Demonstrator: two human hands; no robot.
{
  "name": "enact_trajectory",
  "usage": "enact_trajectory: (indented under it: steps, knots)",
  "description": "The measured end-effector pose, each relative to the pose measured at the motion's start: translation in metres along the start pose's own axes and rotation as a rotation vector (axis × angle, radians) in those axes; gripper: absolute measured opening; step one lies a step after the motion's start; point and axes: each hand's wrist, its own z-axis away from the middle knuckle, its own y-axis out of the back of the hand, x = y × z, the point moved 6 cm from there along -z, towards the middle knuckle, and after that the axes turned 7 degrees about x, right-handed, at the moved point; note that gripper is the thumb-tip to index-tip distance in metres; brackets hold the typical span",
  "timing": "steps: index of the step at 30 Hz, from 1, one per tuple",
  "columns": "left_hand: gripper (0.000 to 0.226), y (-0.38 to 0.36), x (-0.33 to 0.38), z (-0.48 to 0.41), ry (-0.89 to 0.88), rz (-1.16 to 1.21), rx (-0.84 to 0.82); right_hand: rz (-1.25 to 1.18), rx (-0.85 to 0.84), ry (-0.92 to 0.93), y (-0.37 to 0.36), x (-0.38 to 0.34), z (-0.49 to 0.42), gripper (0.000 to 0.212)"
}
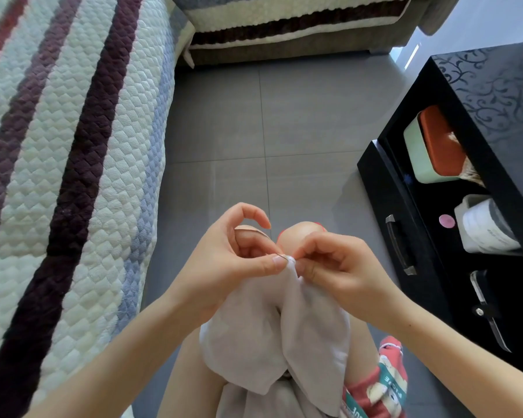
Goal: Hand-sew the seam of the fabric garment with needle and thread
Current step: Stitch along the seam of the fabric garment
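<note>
I have the pale garment [272,336] draped over my lap, its top fold raised between both hands above my knees. My left hand [239,260] pinches that fold between thumb and curled fingers, forefinger arched clear above. My right hand [335,267] is closed narrow on the same peak from the other side. A short dark sliver, the needle [282,255], pokes out of the fold just beside my left thumbnail, and a thin dark thread [273,244] arcs up from it. I cannot tell whether my right fingers also hold the needle's back end. I judge I am mid-stitch, with the point through but not yet drawn out. No finished stitches are visible at this size, so I cannot say how much of the seam is left.
</note>
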Motion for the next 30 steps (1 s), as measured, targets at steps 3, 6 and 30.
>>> enact_trajectory:
  steps: [3, 6, 30]
  knots:
    - [0.042, 0.002, -0.003, 0.000, 0.001, 0.002, 0.025, 0.156, 0.034, 0.057, 0.004, -0.007, 0.004, 0.007]
    - [0.042, 0.004, -0.004, 0.002, 0.004, 0.007, 0.052, 0.431, 0.147, 0.291, 0.010, -0.029, 0.009, 0.017]
    - [0.056, 0.006, -0.023, 0.000, 0.222, 0.048, 0.227, -0.314, 0.265, 0.158, 0.012, -0.060, 0.018, 0.008]
